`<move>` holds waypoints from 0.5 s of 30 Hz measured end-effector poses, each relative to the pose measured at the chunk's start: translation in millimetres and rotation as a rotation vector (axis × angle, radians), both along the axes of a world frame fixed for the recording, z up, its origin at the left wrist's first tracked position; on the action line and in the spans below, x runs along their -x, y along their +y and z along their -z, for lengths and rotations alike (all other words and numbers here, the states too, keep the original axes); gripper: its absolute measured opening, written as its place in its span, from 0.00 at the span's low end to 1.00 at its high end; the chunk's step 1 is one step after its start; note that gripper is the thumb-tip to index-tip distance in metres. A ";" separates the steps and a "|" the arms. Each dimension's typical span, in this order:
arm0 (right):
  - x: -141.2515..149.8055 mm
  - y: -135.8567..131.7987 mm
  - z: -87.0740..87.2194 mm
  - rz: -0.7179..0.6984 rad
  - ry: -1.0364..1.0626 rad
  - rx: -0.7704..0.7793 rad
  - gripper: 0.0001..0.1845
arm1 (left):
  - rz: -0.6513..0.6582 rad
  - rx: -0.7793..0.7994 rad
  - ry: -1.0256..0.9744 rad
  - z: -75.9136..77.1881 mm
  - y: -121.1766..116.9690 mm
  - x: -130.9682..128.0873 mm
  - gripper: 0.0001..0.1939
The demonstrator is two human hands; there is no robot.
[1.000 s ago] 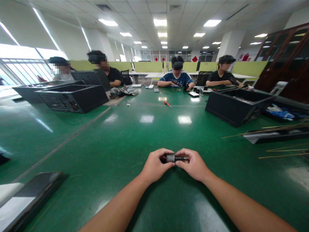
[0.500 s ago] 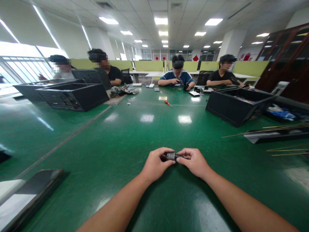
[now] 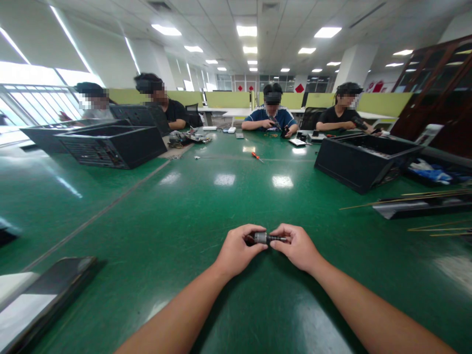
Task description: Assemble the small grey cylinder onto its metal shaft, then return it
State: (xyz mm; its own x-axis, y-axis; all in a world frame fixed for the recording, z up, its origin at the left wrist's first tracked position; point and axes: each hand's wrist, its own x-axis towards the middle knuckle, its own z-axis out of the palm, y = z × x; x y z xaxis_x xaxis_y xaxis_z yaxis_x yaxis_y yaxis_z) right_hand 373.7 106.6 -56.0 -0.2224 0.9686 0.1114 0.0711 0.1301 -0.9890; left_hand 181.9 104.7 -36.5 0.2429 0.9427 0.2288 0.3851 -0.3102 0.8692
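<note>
right hand (image 3: 299, 248) edged outward, fingers (image 3: 283, 229) curled round metal part (image 3: 261, 238)

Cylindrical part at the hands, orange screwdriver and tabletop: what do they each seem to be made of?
Cylindrical part: probably metal, satin grey, going by the soft sheen on its body; the thinner dark section could be metal or plastic.
Orange screwdriver: handle likely plastic, from its bright, even colour.
Tabletop: smooth, glossy green, perhaps coated or covered, since it mirrors the ceiling lights.
</note>
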 end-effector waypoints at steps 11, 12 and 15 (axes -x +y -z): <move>0.6 -1.6 -2.2 0.012 0.003 0.007 0.09 | -0.008 -0.013 0.019 -2.1 -0.3 -0.2 0.16; 0.5 -1.7 -2.3 0.010 0.003 0.010 0.09 | -0.010 -0.012 0.018 -2.0 -0.3 -0.1 0.16; 0.3 -1.8 -2.1 0.008 0.002 0.018 0.09 | -0.007 -0.006 0.009 -1.1 0.0 0.2 0.16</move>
State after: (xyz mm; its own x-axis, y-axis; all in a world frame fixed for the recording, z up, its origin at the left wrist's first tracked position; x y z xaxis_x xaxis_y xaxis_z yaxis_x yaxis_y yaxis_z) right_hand 373.4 104.8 -53.9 -0.2148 0.9721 0.0943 0.0696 0.1116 -0.9913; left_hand 181.7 104.6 -35.4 0.2383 0.9431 0.2321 0.3951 -0.3124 0.8639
